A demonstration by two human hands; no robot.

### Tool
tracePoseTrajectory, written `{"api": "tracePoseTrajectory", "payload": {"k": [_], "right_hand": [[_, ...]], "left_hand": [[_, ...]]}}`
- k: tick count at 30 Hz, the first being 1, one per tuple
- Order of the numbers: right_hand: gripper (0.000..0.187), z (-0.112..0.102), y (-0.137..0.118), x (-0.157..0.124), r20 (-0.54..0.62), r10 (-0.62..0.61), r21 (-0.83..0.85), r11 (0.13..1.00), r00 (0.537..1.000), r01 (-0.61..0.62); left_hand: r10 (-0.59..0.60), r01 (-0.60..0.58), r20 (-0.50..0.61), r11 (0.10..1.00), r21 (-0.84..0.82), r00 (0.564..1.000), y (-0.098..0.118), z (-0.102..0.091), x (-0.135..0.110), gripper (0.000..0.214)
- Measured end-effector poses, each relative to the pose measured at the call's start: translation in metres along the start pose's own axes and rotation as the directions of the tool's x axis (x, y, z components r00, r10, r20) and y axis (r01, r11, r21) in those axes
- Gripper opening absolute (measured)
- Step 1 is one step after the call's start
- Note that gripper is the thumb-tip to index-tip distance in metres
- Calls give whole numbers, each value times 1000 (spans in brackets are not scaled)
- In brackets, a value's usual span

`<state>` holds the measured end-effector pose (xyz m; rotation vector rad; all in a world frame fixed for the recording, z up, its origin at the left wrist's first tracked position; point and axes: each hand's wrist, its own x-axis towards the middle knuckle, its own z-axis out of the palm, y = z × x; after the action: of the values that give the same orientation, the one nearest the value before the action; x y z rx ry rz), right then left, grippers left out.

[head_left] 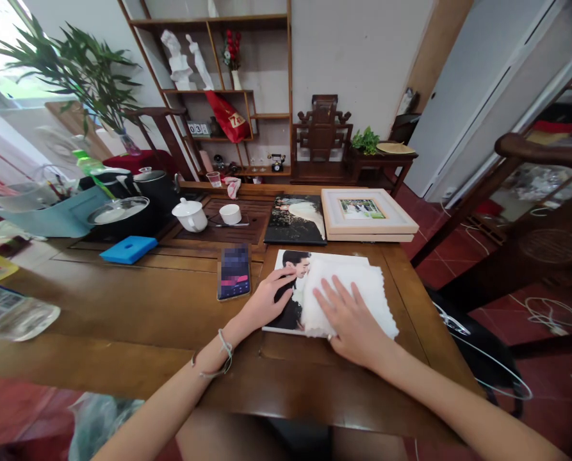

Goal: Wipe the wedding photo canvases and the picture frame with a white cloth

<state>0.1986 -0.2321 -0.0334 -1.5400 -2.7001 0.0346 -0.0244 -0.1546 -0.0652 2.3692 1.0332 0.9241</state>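
A photo panel (293, 314) with a printed portrait lies flat on the wooden table (170, 320) in front of me. Over its right part is spread a white cloth (369, 291) with a ragged edge, hiding much of the print. My right hand (350, 314) rests flat on the cloth, fingers spread. On the panel's left part lies my left hand (272, 296), its fingers stretched out near the cloth's edge. Left of that hand is a phone (234, 272) with its screen lit.
Behind the panel lie a dark photo panel (293, 230) and a stacked white picture frame (336, 214). A blue sponge-like block (129, 250), lidded white cup (189, 216), small white bowl (230, 214) and pan (119, 214) stand further left. A clear bottle (21, 314) lies at the left edge.
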Motion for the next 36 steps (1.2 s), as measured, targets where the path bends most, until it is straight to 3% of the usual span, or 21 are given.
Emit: {"api": "tracePoseTrajectory", "payload": {"k": [3,5,8,11,14,18,21,24,30,33,36], "right_hand": [[86,-2,-13,-6,20,-162,52,986,987,161],[86,-5,-4,-1,41,-166,83,983,985,162],[81,-9,22,13,51,-1,62,998,999,-2],[74,-8,35,23,16,186,-8,983,982,-186],[76,-4,18,19,-14,213,-60,975,977,-213],[83,4,-33,-1,-56,-12,-41,999,998,10],[84,6,-61,-13,-100,-154,-37,988,983,151],[83,4,-65,-9,-89,-158,-27,987,984,156],[74,3,-62,18,-82,35,-124,991,996,-45],[74,4,-73,13,-118,-33,-152,988,992,14],[77,-4,-68,6,-60,-113,-55,992,992,110]], "left_hand": [[3,-3,3,1000,2,1000,0,-1,0,37],[4,-4,-1,1000,-8,1000,-1,-1,-1,39],[12,-12,-8,999,-37,1000,-3,-2,0,43],[14,-15,-13,999,-51,1000,-3,-1,0,44],[7,-8,-33,999,-33,999,-3,0,0,44],[-3,3,-37,1000,-16,999,-2,0,0,42],[-8,7,-19,999,-48,1000,-2,-2,0,39],[-3,2,-12,997,-76,1000,-3,-3,-1,39],[-17,17,-12,1000,-14,1000,-2,-2,0,39],[-22,22,-2,1000,-7,1000,-1,-3,0,39],[-23,23,9,1000,-18,1000,-1,-2,0,40]]}}
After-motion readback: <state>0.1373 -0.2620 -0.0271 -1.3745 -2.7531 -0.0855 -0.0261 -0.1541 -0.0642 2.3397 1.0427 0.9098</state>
